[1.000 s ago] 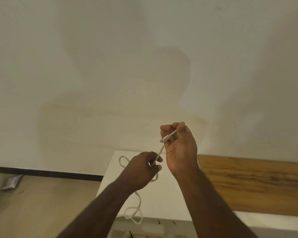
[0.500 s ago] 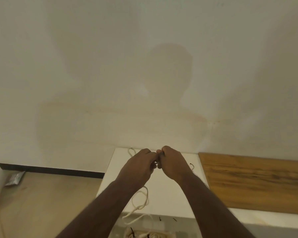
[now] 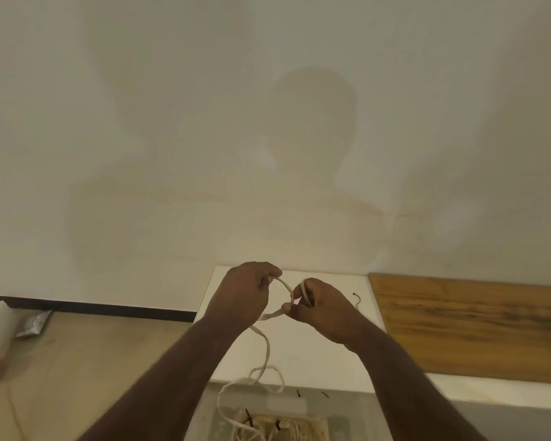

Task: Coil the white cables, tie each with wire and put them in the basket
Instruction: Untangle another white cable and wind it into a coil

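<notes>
Both hands are raised above a white board (image 3: 328,348). My left hand (image 3: 245,296) and my right hand (image 3: 322,305) each pinch a white cable (image 3: 285,286), which arcs in a small loop between them. The rest of the cable hangs from my left hand and trails down over the board's front edge. At the bottom edge of the view is a basket (image 3: 318,423) with tied white cable coils in it. A short black wire tie (image 3: 358,299) lies on the board to the right of my right hand.
A wooden board (image 3: 477,326) lies to the right of the white one. Two small black ties (image 3: 312,393) lie below the white board's front edge. A white bag and a silvery packet (image 3: 34,323) sit on the floor at the left. A plain wall fills the view ahead.
My hands came down from in front of the wall and met over the board. They have since drawn apart, forming a loop of cable between them.
</notes>
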